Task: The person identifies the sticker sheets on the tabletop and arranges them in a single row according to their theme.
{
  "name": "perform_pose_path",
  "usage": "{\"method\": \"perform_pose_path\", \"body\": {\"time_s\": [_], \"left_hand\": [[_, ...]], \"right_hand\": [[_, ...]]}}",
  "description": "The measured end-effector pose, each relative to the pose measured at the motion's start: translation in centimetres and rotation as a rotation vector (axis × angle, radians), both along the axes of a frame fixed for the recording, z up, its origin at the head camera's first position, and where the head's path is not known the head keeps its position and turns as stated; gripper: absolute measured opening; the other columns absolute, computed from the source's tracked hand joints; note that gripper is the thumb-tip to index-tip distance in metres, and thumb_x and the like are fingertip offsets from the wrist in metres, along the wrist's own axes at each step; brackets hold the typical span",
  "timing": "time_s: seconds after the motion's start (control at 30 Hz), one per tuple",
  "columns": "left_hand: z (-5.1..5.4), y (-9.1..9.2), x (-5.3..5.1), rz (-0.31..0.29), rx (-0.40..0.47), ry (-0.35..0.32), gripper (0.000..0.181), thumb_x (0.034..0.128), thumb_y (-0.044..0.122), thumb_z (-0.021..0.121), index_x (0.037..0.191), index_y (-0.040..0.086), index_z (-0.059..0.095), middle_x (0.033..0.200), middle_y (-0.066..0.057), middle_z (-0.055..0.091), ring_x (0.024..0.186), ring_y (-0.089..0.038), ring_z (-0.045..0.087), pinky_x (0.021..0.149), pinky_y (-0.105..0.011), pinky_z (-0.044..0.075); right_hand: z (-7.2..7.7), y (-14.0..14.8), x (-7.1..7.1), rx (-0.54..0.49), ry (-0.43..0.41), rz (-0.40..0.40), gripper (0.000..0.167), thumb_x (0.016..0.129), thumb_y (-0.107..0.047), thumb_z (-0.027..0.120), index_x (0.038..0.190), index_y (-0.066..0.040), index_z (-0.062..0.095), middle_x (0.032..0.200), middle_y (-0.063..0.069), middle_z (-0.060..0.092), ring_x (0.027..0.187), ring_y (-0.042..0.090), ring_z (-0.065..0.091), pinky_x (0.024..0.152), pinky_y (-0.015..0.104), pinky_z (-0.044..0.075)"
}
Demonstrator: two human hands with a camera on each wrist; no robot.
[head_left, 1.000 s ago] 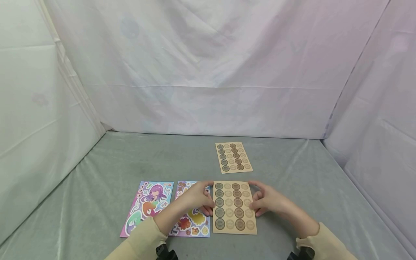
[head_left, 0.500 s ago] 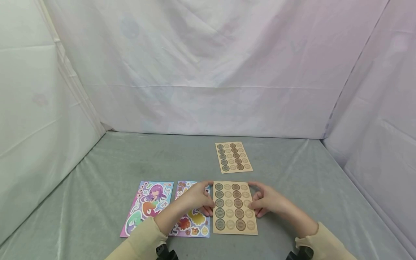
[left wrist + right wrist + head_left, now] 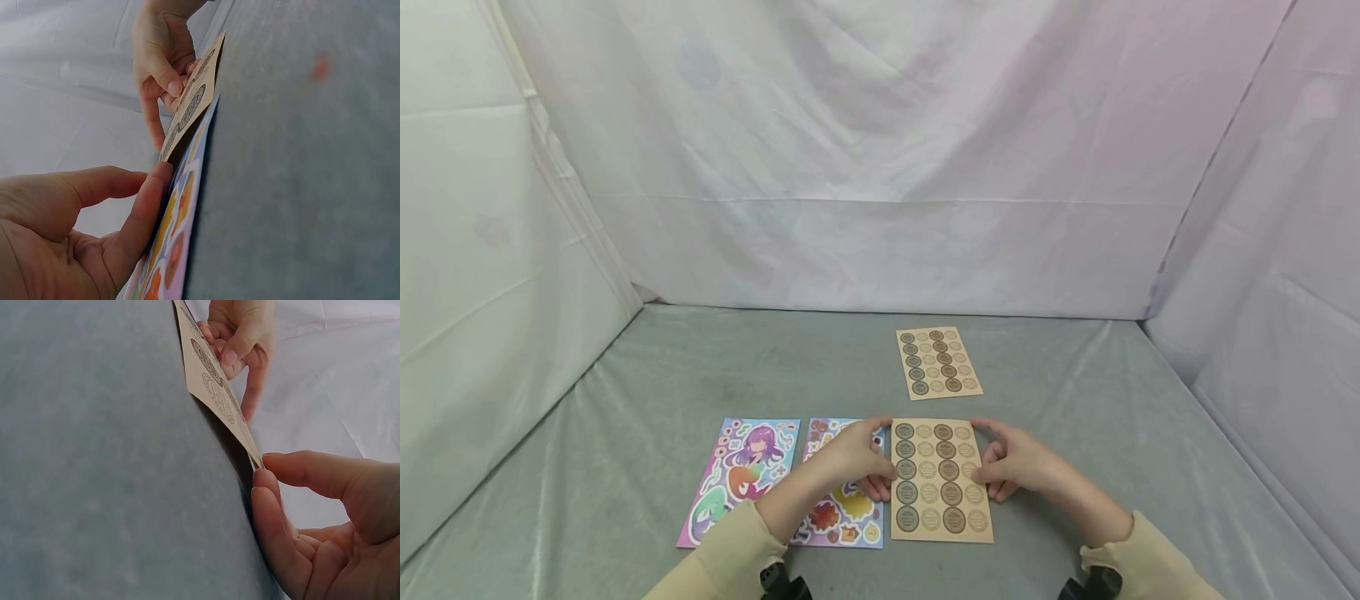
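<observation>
A tan sheet printed with rows of round stickers (image 3: 938,492) lies between both hands, its near edge slightly raised off the cloth in the wrist views. My left hand (image 3: 857,458) touches its left edge with thumb and index finger spread along it, over a colourful sticker sheet (image 3: 850,525). At the right edge, my right hand (image 3: 1018,460) pinches the tan sheet (image 3: 215,394) between thumb and fingers, the index finger reaching to the far corner. In the left wrist view, the left thumb and fingertip meet the tan sheet's (image 3: 190,106) edge.
A second tan sticker sheet (image 3: 938,362) lies farther back on the grey cloth (image 3: 760,358). To the left is a mermaid sticker sheet (image 3: 745,475). White curtains (image 3: 880,167) hang behind and at both sides.
The tan sheet between the hands has shifted very slightly, its near edge a little lower in view than a second ago. Both hands keep nearly the same place.
</observation>
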State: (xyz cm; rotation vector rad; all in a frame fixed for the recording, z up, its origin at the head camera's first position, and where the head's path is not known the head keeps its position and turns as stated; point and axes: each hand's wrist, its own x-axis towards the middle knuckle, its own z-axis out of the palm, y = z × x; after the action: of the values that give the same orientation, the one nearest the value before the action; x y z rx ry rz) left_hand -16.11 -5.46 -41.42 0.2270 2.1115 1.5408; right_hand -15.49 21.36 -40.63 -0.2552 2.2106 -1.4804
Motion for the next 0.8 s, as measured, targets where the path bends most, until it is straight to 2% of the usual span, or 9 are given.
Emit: {"method": "perform_pose_path", "body": {"time_s": [0.3,0.8], "left_hand": [[-0.05,0.03,-0.09,0.000,-0.007,-0.001,0.086,0.0758,-0.005,0.070,0.149,0.001,0.025,0.066,-0.018,0.066,0.049,-0.024,0.064,0.047,-0.034,0.055],[0.03,-0.20,-0.01,-0.003,0.018,-0.006,0.085,0.0760,-0.004,0.071,0.149,0.002,0.026,0.067,-0.019,0.066,0.048,-0.022,0.063,0.047,-0.034,0.055]], "right_hand": [[-0.02,0.08,-0.02,0.032,0.020,-0.001,0.092,0.075,0.000,0.076,0.147,0.008,0.020,0.067,0.009,0.060,0.048,0.016,0.057,0.046,0.032,0.052],[-0.26,0.19,-0.20,0.045,0.001,0.003,0.089,0.075,-0.004,0.078,0.146,0.005,0.026,0.068,0.010,0.062,0.047,0.014,0.056,0.045,0.031,0.052]]}}
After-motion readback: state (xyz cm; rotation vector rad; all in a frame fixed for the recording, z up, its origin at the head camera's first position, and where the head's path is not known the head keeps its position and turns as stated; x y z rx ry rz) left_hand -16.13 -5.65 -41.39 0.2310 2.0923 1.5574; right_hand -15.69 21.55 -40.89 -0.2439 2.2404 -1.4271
